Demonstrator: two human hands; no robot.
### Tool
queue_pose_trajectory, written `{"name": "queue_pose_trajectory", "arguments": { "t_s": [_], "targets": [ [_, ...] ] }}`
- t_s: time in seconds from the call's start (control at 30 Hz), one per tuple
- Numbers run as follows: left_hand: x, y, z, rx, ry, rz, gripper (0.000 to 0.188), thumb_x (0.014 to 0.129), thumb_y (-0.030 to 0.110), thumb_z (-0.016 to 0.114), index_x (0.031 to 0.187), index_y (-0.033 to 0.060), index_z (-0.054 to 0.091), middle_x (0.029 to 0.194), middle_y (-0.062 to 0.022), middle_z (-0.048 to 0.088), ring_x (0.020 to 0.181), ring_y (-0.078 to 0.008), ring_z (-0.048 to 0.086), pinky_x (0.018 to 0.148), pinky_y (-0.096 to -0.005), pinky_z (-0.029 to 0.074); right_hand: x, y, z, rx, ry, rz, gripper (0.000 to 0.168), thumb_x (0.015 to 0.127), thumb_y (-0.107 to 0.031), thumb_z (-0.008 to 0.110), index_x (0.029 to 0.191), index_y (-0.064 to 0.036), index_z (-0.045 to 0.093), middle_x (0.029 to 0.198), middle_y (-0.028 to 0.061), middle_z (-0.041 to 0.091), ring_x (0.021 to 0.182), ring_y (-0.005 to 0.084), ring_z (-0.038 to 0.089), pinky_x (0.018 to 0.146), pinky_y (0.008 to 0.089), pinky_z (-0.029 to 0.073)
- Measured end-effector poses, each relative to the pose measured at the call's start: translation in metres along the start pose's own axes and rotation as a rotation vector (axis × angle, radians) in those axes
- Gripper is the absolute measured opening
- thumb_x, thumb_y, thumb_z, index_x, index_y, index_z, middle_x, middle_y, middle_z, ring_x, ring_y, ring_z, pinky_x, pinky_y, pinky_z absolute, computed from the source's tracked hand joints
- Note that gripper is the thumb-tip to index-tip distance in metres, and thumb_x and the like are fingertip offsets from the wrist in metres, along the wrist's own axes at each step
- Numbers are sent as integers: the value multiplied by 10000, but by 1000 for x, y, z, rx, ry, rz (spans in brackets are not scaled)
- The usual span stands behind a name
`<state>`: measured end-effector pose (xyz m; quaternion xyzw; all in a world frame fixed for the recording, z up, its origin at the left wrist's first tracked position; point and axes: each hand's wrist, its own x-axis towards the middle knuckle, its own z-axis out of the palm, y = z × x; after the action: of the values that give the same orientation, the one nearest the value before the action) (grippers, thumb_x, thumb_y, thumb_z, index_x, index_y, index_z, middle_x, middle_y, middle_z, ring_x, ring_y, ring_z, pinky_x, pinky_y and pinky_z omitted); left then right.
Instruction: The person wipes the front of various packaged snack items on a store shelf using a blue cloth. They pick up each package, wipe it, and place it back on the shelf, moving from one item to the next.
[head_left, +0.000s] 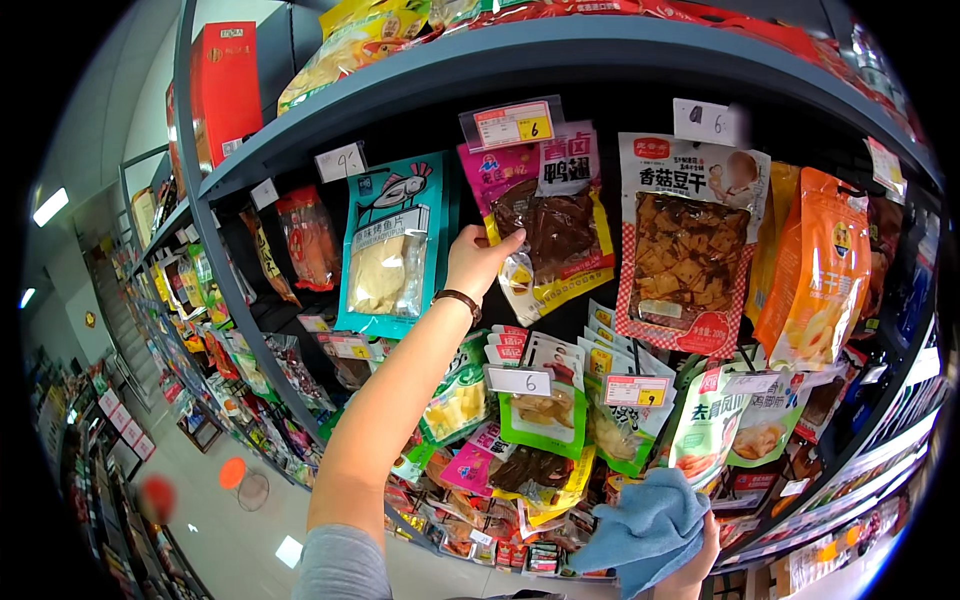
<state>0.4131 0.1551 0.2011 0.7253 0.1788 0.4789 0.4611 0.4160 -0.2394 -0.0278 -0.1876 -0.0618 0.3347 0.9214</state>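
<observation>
My left hand (478, 259) grips the left edge of a pink and yellow snack bag (551, 225) of dark brown meat, thumb on its front and fingers hidden behind it. The bag hangs tilted under a price tag (514, 126). At the lower right, my right hand (705, 551) holds a crumpled blue cloth (643, 529), which covers most of its fingers. Left of the gripped bag hangs a teal bag of dried fish slices (390, 247). To its right is a red-and-white bag of dried tofu (686, 247).
An orange pouch (817, 262) hangs farther right. Below are green snack bags (544, 412) with price tags on hooks. A grey metal shelf edge (525, 49) runs overhead, and a shelf post (247, 300) stands left. The tiled floor (225, 517) shows at the lower left.
</observation>
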Motion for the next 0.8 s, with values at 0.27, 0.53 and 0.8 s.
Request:
{"name": "queue_pose_trajectory", "arguments": {
  "t_s": [0.27, 0.53, 0.8],
  "targets": [
    [-28, 26, 10, -438, -94, 68, 303, 896, 147, 646, 1163, 29, 563, 1069, -39, 641, 974, -134, 586, 898, -276, 427, -3, -8, -16, 18, -12, 1, 585, 923, -453, 419, 1344, -48, 444, 1291, 167, 536, 1140, 355, 545, 968, 507, 440],
    [-81, 91, -23, -699, -171, -134, 220, 876, 93, 631, 1081, 49, 567, 954, -87, 663, 792, -218, 670, 672, -362, 563, -15, -14, 2, -26, -100, 53, 638, 861, -432, 494, 1357, -36, 427, 1327, 172, 510, 1197, 351, 511, 1021, 492, 404],
    [-114, 110, -48, -593, -172, -87, 217, 863, 72, 625, 1071, 24, 592, 949, -97, 674, 786, -205, 676, 709, -342, 559, -24, -28, 24, -232, -115, -208, 580, 821, -219, 571, 1330, 13, 419, 1281, 168, 522, 1162, 320, 527, 1009, 452, 407]
  ]
}}
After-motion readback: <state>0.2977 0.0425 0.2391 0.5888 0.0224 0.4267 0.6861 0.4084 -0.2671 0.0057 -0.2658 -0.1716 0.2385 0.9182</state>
